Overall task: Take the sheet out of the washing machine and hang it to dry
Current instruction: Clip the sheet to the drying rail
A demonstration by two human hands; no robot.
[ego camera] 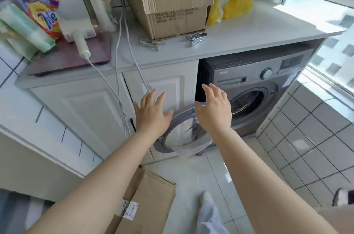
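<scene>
Washing machine (254, 88): far right, under counter; door (183, 134) swung open for access.
Sheet: presumed inside drum (247, 101); cannot be made out.
Left hand (151, 113): fingers spread, nothing held.
Right hand (214, 107): fingers spread, nothing held, extended toward drum.

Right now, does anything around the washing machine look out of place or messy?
Yes. White cables trail off the countertop and hang across the cabinet doors beside the washing machine. Flattened cardboard lies on the floor before it. The washer door is swung open. Both hands are empty.
</scene>
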